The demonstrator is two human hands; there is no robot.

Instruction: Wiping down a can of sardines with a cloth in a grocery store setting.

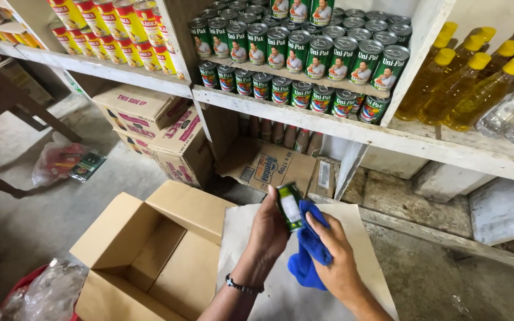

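Left hand [270, 226] pinches a green can [290, 205], held over the open cardboard box [144, 255] w/ flaps out. Right hand [334, 261] is closed around a blue cloth [309, 249], pressed vs. the can. Bare concrete floor [31, 220] to the left gives room; white shelf edge [304, 119] is close ahead. Two tiers of green cans [304, 65] on the shelf, approx. six oil bottles [465, 83] to the right.

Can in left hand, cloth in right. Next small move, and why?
Probably rub the blue cloth in the right hand across the green can held by the left hand: cloth and can already touch.
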